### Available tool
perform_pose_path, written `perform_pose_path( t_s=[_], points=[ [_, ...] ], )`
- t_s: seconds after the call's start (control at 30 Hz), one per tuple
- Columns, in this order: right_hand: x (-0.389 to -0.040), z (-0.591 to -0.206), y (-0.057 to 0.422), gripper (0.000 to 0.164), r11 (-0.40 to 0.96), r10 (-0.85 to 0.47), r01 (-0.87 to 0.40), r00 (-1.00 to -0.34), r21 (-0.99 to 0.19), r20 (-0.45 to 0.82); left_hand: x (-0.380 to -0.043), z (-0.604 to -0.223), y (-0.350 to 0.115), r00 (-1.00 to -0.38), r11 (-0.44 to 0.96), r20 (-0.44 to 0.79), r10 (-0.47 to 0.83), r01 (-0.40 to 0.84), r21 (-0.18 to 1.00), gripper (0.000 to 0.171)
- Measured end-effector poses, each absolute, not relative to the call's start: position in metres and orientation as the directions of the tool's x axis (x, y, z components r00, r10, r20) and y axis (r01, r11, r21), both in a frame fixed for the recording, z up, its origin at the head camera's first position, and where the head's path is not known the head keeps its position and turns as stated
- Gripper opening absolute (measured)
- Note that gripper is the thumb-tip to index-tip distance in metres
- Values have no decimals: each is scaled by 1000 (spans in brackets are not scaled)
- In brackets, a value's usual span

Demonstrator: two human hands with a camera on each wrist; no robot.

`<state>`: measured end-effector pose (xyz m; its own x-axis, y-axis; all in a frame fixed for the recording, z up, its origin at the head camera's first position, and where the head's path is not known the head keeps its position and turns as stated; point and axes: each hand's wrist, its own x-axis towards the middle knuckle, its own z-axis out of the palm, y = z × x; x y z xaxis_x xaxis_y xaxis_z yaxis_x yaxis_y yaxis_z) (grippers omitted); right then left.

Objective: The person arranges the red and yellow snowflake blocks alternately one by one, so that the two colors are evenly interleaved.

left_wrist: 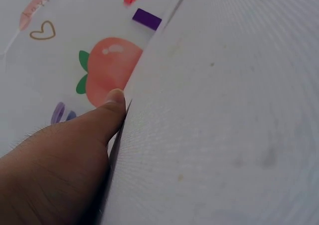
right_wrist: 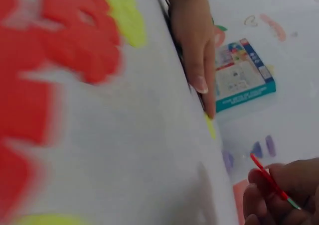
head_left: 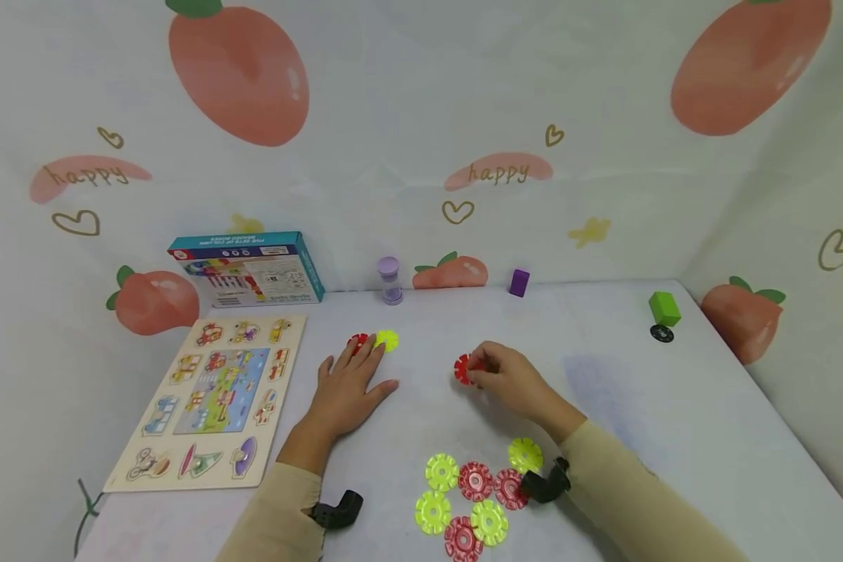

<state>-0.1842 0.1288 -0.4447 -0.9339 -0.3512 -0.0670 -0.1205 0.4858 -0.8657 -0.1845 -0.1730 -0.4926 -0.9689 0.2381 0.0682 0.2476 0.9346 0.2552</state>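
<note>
Between the thumb and fingers of my right hand (head_left: 514,382) a red slotted plastic disc (head_left: 461,369) is pinched, tilted above the table. The right wrist view shows this disc (right_wrist: 271,180) nearly edge-on. My left hand (head_left: 347,396) lies spread on the table, its fingertips over another red slotted disc (head_left: 357,341), which they partly hide. Touching or close beside that one is a yellow-green disc (head_left: 388,340). Nearer the front, several more discs lie in a cluster, among them a red disc (head_left: 476,481) and a yellow-green disc (head_left: 433,513).
A wooden picture puzzle board (head_left: 288,375) lies at the left, with a cardboard toy box (head_left: 253,273) behind it. Along the back stand a purple sand timer (head_left: 389,281) and a purple block (head_left: 519,282). A green block (head_left: 664,309) and a small black disc (head_left: 662,334) are at the right.
</note>
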Motion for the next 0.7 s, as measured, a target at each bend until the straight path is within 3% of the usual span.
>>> perform_pose_path(
  t_s=[0.17, 0.3, 0.43, 0.57, 0.7],
  points=[
    [-221, -448, 102, 26, 514, -372, -91, -920, -853, -126, -183, -492, -172, -968, 932, 46, 246, 249, 264, 77],
    [-233, -454, 83, 40, 573, -457, -165, -877, -803, -146, -184, -493, -172, -967, 933, 53, 250, 255, 253, 77],
    [-233, -457, 72, 51, 734, -459, -310, -882, -604, -106, -185, -493, -172, -963, 929, 74, 260, 270, 254, 78],
    [-228, -456, 67, 64, 846, -488, -418, -857, -330, -164, -185, -493, -173, -963, 928, 73, 259, 270, 256, 79],
    [-228, -452, 62, 70, 844, -530, -480, -818, -241, -225, -185, -493, -173, -965, 930, 71, 251, 261, 258, 79]
  ],
)
